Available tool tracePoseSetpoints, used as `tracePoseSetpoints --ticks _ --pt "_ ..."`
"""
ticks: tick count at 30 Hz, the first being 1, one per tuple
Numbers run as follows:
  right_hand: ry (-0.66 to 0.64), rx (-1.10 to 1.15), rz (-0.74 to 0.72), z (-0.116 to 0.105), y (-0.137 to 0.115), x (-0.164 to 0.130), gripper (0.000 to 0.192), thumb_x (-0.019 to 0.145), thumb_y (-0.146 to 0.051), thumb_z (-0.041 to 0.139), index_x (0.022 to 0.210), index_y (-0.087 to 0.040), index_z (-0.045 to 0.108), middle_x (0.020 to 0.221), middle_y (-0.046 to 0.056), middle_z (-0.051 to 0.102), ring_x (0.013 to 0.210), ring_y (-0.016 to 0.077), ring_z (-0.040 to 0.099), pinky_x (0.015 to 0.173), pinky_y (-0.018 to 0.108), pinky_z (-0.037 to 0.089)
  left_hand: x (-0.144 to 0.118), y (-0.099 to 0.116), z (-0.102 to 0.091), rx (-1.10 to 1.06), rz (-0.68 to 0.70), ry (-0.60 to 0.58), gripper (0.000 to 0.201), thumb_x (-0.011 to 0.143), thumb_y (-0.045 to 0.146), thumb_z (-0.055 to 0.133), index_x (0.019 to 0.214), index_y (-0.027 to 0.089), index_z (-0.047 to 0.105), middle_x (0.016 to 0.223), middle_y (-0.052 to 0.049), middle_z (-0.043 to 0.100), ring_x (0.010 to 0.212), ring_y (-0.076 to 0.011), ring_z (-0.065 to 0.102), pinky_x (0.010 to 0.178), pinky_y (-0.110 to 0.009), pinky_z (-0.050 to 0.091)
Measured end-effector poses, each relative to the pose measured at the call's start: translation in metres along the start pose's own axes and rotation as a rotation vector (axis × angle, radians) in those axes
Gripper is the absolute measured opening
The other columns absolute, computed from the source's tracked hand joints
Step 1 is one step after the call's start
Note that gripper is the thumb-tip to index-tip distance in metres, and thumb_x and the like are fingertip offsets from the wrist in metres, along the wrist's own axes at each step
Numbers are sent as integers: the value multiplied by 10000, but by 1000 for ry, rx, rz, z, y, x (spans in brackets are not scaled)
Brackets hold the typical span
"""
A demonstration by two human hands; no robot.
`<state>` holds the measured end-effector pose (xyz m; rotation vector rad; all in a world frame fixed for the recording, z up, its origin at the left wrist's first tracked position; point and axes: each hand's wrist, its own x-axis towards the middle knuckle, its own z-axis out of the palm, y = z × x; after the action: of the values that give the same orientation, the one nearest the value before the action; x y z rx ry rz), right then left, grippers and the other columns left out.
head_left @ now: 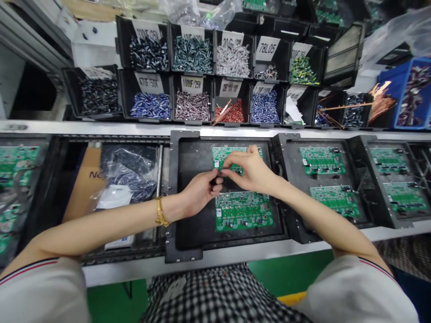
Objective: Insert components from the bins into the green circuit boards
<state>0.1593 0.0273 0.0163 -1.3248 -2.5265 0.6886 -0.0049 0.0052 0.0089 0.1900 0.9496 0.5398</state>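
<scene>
Green PCBs (244, 211) in blk tray (195, 157); L hand (200, 190) & R hand (251, 171) curled, tips close, over upper PCB (218, 154); can't tell if gripping.

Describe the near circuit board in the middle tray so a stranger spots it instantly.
Find the black tray in mid-picture, beneath the left hand and right hand. It holds a far board and, lower in the picture, the near board, both green. The near board shows almost whole; the right hand hides much of the far board.
</scene>
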Motion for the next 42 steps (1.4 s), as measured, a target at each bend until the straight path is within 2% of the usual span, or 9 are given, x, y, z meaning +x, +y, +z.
tracePoseSetpoints --ticks 5,10,15,22,28,32,35,39,42 --pt "-82 -200 32 18 14 22 201 878 -273 426 792 -167 574 882 36 612 838 187 529 706 326 165 -11 -3 -17 81 -23 24 196 948 118 365 898 67 547 657 -6 488 477 -39 389 463 -156 270" --pt "-94 -286 -12 24 15 27 241 901 -296 400 811 -167 583 891 36 597 848 193 511 703 332 158 -11 -5 -27 187 -35 18 201 936 217 469 824 80 565 532 64 330 389 -17 212 410 -171 105" --pt "-75 -394 -55 25 10 25 249 905 -297 404 816 -150 584 914 52 619 860 205 513 711 344 156 -6 -4 -29 113 -31 31 211 924 89 421 825 35 600 682 5 448 428 2 296 414 -154 149" --pt "-39 -441 -70 27 4 18 297 931 -341 400 866 -142 610 933 74 661 859 224 549 765 375 172 -6 -5 -26 62 -45 73 258 939 191 463 811 23 611 660 1 432 459 -17 342 426 -148 199" --pt "-17 -23 28 0 -20 -24 207 901 -319 467 866 -186 621 873 -4 690 769 147 595 747 324 194 -10 -12 -2 67 -40 -25 241 929 166 471 721 66 544 643 2 440 470 -21 309 446 -154 204" --pt "52 -147 89 -17 -14 -73 144 864 -245 483 850 -167 602 866 12 691 772 157 608 731 324 190 -8 -20 19 104 -170 -162 186 905 85 453 773 47 579 714 -37 501 497 -25 335 460 -158 241" --pt "72 -280 186 -13 7 -108 120 845 -225 486 846 -161 588 951 40 676 817 179 608 721 325 182 -3 -27 23 188 -219 -138 211 873 -21 400 820 27 599 768 -66 547 506 -22 358 465 -157 259" --pt "54 -279 223 4 29 -129 120 841 -220 484 846 -162 589 1011 62 647 851 183 597 720 327 181 3 -35 20 331 -205 -177 177 909 152 501 841 39 620 844 -97 601 466 -10 287 426 -166 182" --pt "47 -265 217 11 33 -131 126 848 -212 468 852 -156 581 1009 71 642 852 180 588 730 332 186 7 -38 18 379 -163 -177 260 879 291 582 841 46 659 672 -15 501 458 -19 256 423 -175 147"
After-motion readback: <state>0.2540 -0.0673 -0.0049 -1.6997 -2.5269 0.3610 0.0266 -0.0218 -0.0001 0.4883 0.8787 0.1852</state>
